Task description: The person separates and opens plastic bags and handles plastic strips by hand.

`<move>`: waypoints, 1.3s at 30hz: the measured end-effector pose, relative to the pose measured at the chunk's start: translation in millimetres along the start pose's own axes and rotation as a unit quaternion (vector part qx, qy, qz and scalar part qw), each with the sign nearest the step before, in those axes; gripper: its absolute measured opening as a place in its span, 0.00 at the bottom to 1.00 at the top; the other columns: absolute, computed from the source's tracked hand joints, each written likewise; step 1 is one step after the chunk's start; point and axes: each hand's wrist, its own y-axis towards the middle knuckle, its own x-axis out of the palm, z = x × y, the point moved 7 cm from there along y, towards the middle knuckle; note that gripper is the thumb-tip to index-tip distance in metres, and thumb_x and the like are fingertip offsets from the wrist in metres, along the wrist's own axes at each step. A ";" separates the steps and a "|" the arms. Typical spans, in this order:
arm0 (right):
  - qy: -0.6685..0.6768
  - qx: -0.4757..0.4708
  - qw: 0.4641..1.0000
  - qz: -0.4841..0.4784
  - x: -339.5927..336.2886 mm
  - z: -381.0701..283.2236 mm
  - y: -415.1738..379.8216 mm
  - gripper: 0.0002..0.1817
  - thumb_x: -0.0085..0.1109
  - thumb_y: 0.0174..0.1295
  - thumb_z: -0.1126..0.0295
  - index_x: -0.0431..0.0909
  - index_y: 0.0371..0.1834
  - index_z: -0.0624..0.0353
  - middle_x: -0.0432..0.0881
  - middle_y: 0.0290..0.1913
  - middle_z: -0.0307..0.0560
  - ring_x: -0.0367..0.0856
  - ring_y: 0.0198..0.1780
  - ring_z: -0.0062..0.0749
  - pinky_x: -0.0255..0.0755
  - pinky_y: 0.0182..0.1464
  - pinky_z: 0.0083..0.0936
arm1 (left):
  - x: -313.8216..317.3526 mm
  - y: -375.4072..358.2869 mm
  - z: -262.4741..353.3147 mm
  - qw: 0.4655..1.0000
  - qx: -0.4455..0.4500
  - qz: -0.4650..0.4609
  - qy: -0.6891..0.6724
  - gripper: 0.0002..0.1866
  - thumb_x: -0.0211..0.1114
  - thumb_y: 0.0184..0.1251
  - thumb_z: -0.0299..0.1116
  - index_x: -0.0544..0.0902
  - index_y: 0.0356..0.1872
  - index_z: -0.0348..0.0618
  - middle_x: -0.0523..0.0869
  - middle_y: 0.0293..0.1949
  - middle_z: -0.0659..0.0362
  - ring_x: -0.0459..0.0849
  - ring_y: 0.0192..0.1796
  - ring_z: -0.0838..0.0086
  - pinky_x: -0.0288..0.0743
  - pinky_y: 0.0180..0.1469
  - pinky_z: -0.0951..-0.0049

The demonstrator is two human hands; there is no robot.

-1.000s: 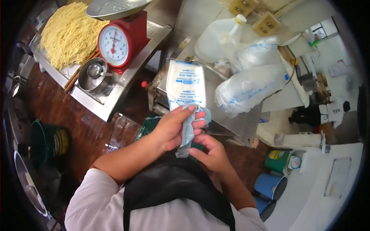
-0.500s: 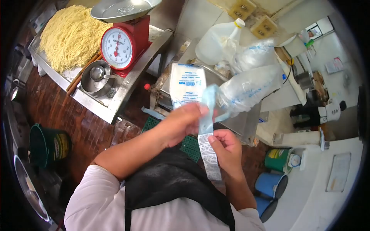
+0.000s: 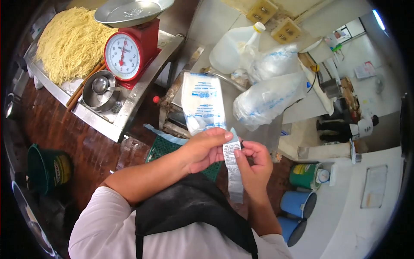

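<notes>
In front of the black apron, a strip of printed labels (image 3: 233, 175) hangs down, white with small dark print. My left hand (image 3: 206, 149) pinches its upper end, where a pale blue part shows beside the thumb. My right hand (image 3: 254, 168) is closed on the strip's right edge, thumb on the print. Just beyond my hands lies a stack of white plastic bags (image 3: 202, 101) with blue lettering. To its right sit clear plastic bags (image 3: 269, 99) with blue print.
At the left, a metal table (image 3: 97, 123) bears yellow noodles (image 3: 71, 45), a red scale (image 3: 125, 56) and a metal pot (image 3: 99, 93) with a ladle. A plastic jug (image 3: 233, 49) stands behind the bags. Buckets (image 3: 297, 203) stand at right; a person (image 3: 362, 128) is farther off.
The long pale blue length that stood up above my left hand is now mostly out of sight. My hands have come closer together on the strip. The view has shifted slightly.
</notes>
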 end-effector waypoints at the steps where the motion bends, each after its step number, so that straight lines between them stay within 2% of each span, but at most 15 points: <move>1: -0.006 -0.004 1.000 0.005 -2.0 1.3 -0.8 0.16 0.68 0.58 0.79 0.77 0.49 0.65 0.84 0.34 0.42 0.80 0.36 0.18 0.73 0.41 0.16 | -5.1 2.4 0.9 1.000 0.026 0.009 0.010 0.08 0.65 0.69 0.34 0.77 0.43 0.46 0.86 0.38 0.61 0.85 0.42 0.75 0.80 0.47 0.69; 6: -0.009 -0.011 1.000 0.022 -2.5 4.1 -4.4 0.17 0.69 0.57 0.78 0.77 0.49 0.64 0.83 0.32 0.42 0.80 0.35 0.18 0.73 0.42 0.17 | -17.8 5.1 7.8 0.988 0.123 0.084 0.044 0.08 0.66 0.66 0.28 0.75 0.40 0.48 0.85 0.37 0.62 0.85 0.39 0.76 0.80 0.44 0.73; 9: -0.054 -0.042 0.997 0.029 -4.3 -1.7 -4.3 0.17 0.69 0.57 0.78 0.77 0.49 0.64 0.83 0.31 0.42 0.80 0.34 0.19 0.73 0.42 0.18 | -11.3 1.3 7.7 0.985 0.119 0.120 0.031 0.06 0.65 0.68 0.31 0.75 0.40 0.50 0.85 0.36 0.62 0.85 0.38 0.77 0.79 0.41 0.76; 12: -0.064 -0.049 0.996 0.039 -6.6 -7.2 -4.7 0.17 0.69 0.57 0.77 0.78 0.49 0.64 0.83 0.32 0.42 0.80 0.35 0.20 0.73 0.43 0.19 | -2.5 -2.6 -2.9 0.995 0.047 0.090 -0.001 0.10 0.61 0.72 0.43 0.76 0.43 0.51 0.85 0.37 0.63 0.84 0.39 0.78 0.77 0.41 0.75; 15: -0.077 -0.060 0.994 0.039 -10.9 -12.7 -2.6 0.17 0.69 0.57 0.77 0.79 0.50 0.63 0.84 0.33 0.42 0.81 0.36 0.20 0.74 0.43 0.20 | -9.4 -15.3 -31.5 0.989 -0.081 0.107 0.058 0.24 0.51 0.72 0.60 0.77 0.51 0.51 0.85 0.44 0.64 0.81 0.48 0.78 0.72 0.50 0.72; 18: -0.066 -0.054 0.996 0.028 -10.2 -12.5 -4.3 0.17 0.69 0.56 0.77 0.79 0.50 0.63 0.84 0.34 0.42 0.81 0.36 0.21 0.74 0.43 0.20 | 16.1 -15.9 -32.8 0.990 -0.123 0.011 0.069 0.35 0.43 0.69 0.69 0.75 0.58 0.51 0.82 0.53 0.66 0.75 0.57 0.79 0.65 0.57 0.70; 19: -0.058 -0.049 0.997 0.024 -9.7 -12.0 -5.0 0.17 0.70 0.56 0.77 0.79 0.50 0.62 0.84 0.34 0.42 0.81 0.36 0.21 0.74 0.43 0.20 | 22.5 -17.0 -33.1 0.988 -0.144 -0.023 0.052 0.37 0.40 0.67 0.72 0.75 0.60 0.53 0.79 0.59 0.68 0.70 0.61 0.80 0.59 0.61 0.69; 22: -0.105 -0.087 0.991 0.017 -12.7 -19.0 -6.8 0.18 0.70 0.56 0.76 0.79 0.50 0.62 0.84 0.33 0.42 0.81 0.36 0.22 0.74 0.43 0.20 | 15.2 -11.8 -34.3 0.991 -0.127 -0.004 0.048 0.32 0.47 0.70 0.66 0.76 0.58 0.51 0.82 0.56 0.65 0.76 0.57 0.79 0.66 0.58 0.70; 25: -0.094 -0.058 0.994 0.015 -16.3 -11.9 -10.4 0.18 0.71 0.55 0.75 0.79 0.50 0.62 0.84 0.33 0.42 0.82 0.35 0.22 0.74 0.43 0.19 | 6.1 2.1 -22.7 0.997 -0.055 -0.010 0.046 0.23 0.56 0.72 0.54 0.78 0.54 0.46 0.85 0.49 0.61 0.83 0.50 0.78 0.75 0.51 0.72; 28: -0.102 -0.052 0.993 0.012 -20.4 -12.1 -11.4 0.18 0.71 0.55 0.75 0.80 0.49 0.61 0.84 0.32 0.43 0.82 0.35 0.23 0.74 0.42 0.21 | 9.1 9.1 -14.2 0.997 -0.006 -0.009 0.076 0.13 0.63 0.70 0.42 0.80 0.46 0.44 0.87 0.41 0.60 0.86 0.41 0.76 0.79 0.43 0.76; 30: -0.144 -0.061 0.988 0.007 -22.9 -19.5 -9.2 0.18 0.72 0.54 0.75 0.80 0.49 0.60 0.83 0.32 0.43 0.82 0.35 0.26 0.74 0.42 0.22 | 11.7 10.5 -10.3 0.994 0.010 0.009 0.104 0.10 0.66 0.68 0.39 0.80 0.42 0.46 0.87 0.38 0.61 0.85 0.38 0.79 0.78 0.40 0.78; 34: -0.172 -0.104 0.980 -0.012 -24.6 -34.2 -0.9 0.19 0.72 0.52 0.76 0.80 0.48 0.60 0.82 0.33 0.45 0.82 0.35 0.30 0.74 0.42 0.24 | 11.9 13.6 -8.0 0.990 0.041 0.026 0.135 0.07 0.69 0.65 0.34 0.79 0.34 0.49 0.86 0.34 0.63 0.84 0.34 0.81 0.77 0.36 0.80; 39: -0.193 -0.151 0.969 0.036 -29.7 -45.8 2.2 0.17 0.71 0.52 0.77 0.81 0.46 0.61 0.82 0.36 0.46 0.82 0.36 0.32 0.75 0.43 0.26 | 16.1 13.9 -10.6 0.993 0.046 0.033 0.100 0.12 0.72 0.62 0.32 0.74 0.28 0.50 0.84 0.29 0.65 0.82 0.30 0.82 0.76 0.33 0.82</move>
